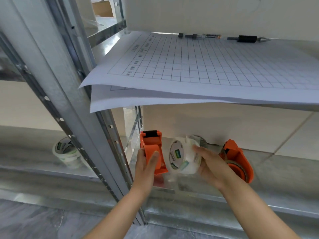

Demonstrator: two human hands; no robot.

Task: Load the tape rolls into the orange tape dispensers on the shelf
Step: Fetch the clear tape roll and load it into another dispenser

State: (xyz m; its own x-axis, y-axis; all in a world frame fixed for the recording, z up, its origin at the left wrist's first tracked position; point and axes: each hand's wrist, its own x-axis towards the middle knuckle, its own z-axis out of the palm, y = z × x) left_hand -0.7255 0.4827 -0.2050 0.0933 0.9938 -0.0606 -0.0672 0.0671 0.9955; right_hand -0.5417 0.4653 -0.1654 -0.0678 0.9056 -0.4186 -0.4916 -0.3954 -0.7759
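On the lower metal shelf (279,171) my left hand (145,165) grips an orange tape dispenser (151,145) by its handle. Its black roller points away from me. My right hand (209,163) holds a clear tape roll (183,155) with a white-and-green label, tilted on edge just right of that dispenser. A second orange dispenser (239,159) lies on the shelf behind my right hand, with a roll of tape seated in it.
Two stacked tape rolls (66,153) sit on the neighbouring shelf at left, beyond a steel upright (69,107). The upper shelf carries large gridded paper sheets (198,66) overhanging its front edge, with markers (207,36) along the back wall.
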